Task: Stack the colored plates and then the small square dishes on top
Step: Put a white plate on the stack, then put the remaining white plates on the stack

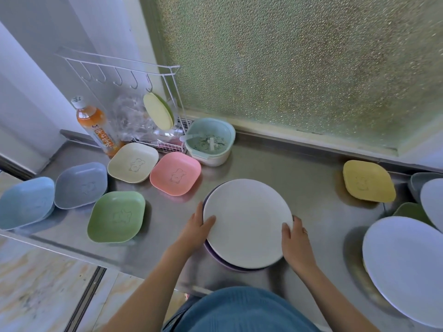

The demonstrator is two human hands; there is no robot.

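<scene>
A cream round plate lies on top of a purple plate in the middle of the steel counter. My left hand grips its left rim and my right hand grips its right rim, thumbs on top. Small square dishes sit to the left: light blue, grey-blue, green, cream and pink. A yellow square dish rests at the right. More round plates lie at the right edge, a large pale one nearest.
A wire rack with hooks, a hanging yellow-green plate, a bottle of orange drink and a teal strainer basket stand at the back. Frosted glass rises behind. The counter edge drops to the floor at the left.
</scene>
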